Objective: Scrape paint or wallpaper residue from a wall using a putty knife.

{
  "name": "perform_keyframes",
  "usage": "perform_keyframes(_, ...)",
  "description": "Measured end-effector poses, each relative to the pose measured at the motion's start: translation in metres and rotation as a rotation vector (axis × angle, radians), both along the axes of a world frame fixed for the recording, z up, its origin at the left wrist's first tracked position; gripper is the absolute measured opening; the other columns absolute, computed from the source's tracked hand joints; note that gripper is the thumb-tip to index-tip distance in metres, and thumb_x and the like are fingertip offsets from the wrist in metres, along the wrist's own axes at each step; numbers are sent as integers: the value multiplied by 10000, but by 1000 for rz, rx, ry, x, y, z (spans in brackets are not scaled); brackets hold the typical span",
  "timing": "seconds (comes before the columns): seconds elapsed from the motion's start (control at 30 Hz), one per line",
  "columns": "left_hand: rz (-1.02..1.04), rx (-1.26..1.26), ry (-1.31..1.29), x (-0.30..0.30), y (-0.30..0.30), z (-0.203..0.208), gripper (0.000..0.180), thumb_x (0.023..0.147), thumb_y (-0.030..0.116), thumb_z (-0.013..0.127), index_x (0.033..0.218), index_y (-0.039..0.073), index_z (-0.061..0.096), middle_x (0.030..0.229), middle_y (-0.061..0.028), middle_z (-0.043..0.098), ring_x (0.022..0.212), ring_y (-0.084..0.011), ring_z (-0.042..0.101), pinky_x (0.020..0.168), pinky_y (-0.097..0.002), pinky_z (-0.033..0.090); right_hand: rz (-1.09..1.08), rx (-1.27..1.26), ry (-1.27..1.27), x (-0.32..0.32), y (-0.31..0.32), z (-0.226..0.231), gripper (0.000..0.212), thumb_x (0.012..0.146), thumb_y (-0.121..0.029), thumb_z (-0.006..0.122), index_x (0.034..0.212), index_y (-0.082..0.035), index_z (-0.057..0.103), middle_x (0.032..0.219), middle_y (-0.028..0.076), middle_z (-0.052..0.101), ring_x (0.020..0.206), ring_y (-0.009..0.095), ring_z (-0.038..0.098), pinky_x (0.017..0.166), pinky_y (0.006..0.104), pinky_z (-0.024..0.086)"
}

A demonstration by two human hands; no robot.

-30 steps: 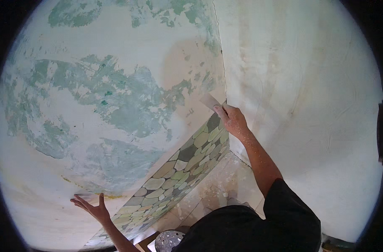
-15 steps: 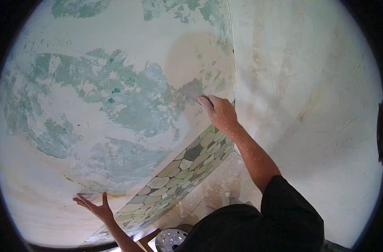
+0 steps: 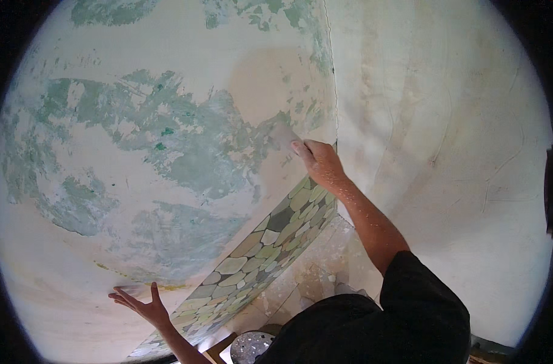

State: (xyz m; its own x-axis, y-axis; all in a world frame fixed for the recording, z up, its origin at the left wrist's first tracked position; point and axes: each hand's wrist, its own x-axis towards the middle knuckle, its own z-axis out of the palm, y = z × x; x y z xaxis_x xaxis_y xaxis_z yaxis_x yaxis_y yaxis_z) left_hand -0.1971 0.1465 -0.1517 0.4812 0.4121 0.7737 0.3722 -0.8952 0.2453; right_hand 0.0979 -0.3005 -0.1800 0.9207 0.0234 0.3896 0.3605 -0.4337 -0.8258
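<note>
My right hand [image 3: 322, 162] is closed round a scraper, thumb along its near side. The scraper's greyish flat blade [image 3: 282, 134] is blurred and lies against or very near the wall [image 3: 185, 155], which is whitish with patchy green areas; exact contact is hard to tell. The handle is hidden in my fist. White specks dot my right hand and forearm. My left hand [image 3: 146, 308] is at the lower left, fingers spread with nothing in them, close to the wall's lower part. Whether it touches the wall I cannot tell.
A band of green and beige stone-pattern tiles [image 3: 252, 264] runs along the wall's base. On the right, a cream wall [image 3: 434, 151] meets it at a cracked corner. The tiled floor [image 3: 313, 273] is spattered white. A speckled round stool top [image 3: 250, 347] stands near my body.
The scraper and my right hand have shifted slightly to the right, and the blade's angle has changed. My left hand sits slightly lower and further right, still spread.
</note>
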Motion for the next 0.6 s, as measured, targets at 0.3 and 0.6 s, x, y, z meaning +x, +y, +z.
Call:
perform_keyframes(0.3,1,26,6,5,5,-4,1019,767,396,781,1535,174,149,1594,-167,8,1457,-405,13,1143,-592,131,-91,-99,-88,33,-6,15,525,969,-446,485,757,25,577,609,214,517,559,374,511,562,443,404)
perform_keyframes(0.6,-13,-4,-1,1,-2,-2,1011,770,354,785,1535,182,147,1594,-162,12,1458,-400,10,1144,-594,134,-76,-80,44,18,-35,14,520,958,-460,497,752,9,588,632,229,546,627,420,563,579,461,433)
